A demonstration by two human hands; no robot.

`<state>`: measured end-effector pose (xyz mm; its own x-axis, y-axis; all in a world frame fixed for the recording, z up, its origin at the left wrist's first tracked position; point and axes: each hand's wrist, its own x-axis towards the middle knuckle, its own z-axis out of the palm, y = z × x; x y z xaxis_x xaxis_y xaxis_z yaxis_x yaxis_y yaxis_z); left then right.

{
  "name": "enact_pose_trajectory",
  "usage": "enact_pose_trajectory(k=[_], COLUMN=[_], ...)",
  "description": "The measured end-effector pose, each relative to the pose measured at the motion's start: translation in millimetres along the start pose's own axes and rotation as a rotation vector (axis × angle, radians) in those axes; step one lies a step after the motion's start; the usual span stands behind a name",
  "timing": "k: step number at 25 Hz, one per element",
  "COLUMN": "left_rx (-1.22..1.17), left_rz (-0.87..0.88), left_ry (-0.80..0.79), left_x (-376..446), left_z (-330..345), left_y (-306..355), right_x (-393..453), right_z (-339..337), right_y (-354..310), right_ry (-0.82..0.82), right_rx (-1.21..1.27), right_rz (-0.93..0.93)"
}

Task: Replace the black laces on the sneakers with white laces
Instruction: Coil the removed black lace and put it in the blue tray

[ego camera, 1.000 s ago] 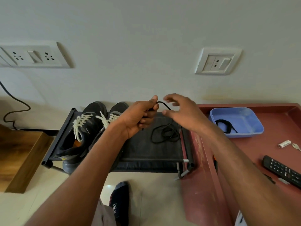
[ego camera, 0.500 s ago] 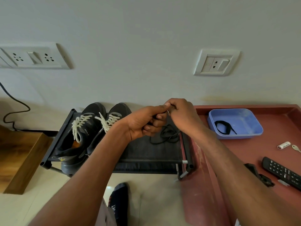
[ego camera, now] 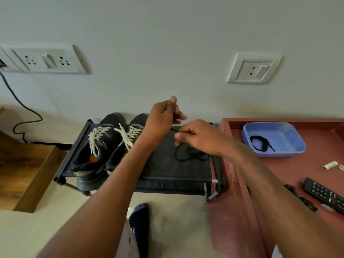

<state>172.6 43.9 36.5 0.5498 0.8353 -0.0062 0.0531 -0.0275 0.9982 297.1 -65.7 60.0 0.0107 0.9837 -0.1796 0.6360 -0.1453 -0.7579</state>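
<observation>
Head view: at the centre of the frame, the left hand [ego camera: 163, 116] is raised above a black shoe rack [ego camera: 167, 168], its fingers [ego camera: 179, 116] curled and pinching one end of a black lace [ego camera: 189, 153]; the thumb points upward. Just to the lower right, the right hand [ego camera: 200, 138] pinches the same lace between thumb and curled fingers. The rest of the lace lies in a loose heap on the rack's top fabric, directly below the right hand. At the left of the rack stand two dark sneakers [ego camera: 104, 146], side by side and touching, both already threaded with white laces [ego camera: 98, 135]. At the right of the frame, a red counter [ego camera: 279, 170] carries a blue tray [ego camera: 290, 138] holding a second black lace [ego camera: 260, 143]. A remote control [ego camera: 325, 195] lies at the lower right edge of the counter. Two wall sockets [ego camera: 254, 68] are mounted on the wall above.
</observation>
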Motion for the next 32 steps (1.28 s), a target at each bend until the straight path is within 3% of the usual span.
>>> enact_pose_trajectory(k=[2, 3, 6, 9, 13, 15, 19, 20, 22, 24, 25, 29, 32], left_rx=[0.263, 0.279, 0.118, -0.119, -0.432, -0.599, -0.960, -0.900, -0.507, -0.076, 0.012, -0.217, -0.463], left_rz=[0.031, -0.010, -0.214, -0.345, -0.365, -0.353, -0.276, -0.242, -0.169, -0.126, -0.143, -0.337, -0.333], left_ry=[-0.103, -0.146, -0.288, -0.431, -0.532, -0.434, -0.171, -0.113, -0.032, -0.095, -0.166, -0.437, -0.570], left_x=[-4, -6, -9, -10, -11, -11, 0, 2, 3, -2, -4, -6, -5], left_z=[-3, -3, -5, -7, -4, 1, 0, -2, -7, -8, -8, -7, -6], left_y=[-3, -2, 0, 3, 7, 11, 12, 9, 2, -5, -7, -2, 1], right_x=[-3, -4, 3, 12, 12, 9, 5, 6, 4, 2, 3, 12, 15], right_z=[-8, -13, -19, -16, -12, -8, 4, 6, 4, 0, -2, -9, -10], right_y=[-3, -3, 7, 23, 26, 17, 11, 12, 9, 3, 1, 15, 28], right_ry=[0.150, 0.239, 0.497, 0.611, 0.467, 0.335, 0.057, 0.032, 0.052, 0.149, 0.245, 0.611, 0.527], right_rx=[0.231, 0.318, 0.328, 0.277, 0.220, 0.271, 0.066, 0.047, 0.031, 0.078, 0.121, 0.165, 0.122], right_rz=[-0.089, -0.114, -0.130, -0.035, 0.099, 0.122, 0.018, -0.007, -0.059, -0.135, -0.156, -0.057, 0.073])
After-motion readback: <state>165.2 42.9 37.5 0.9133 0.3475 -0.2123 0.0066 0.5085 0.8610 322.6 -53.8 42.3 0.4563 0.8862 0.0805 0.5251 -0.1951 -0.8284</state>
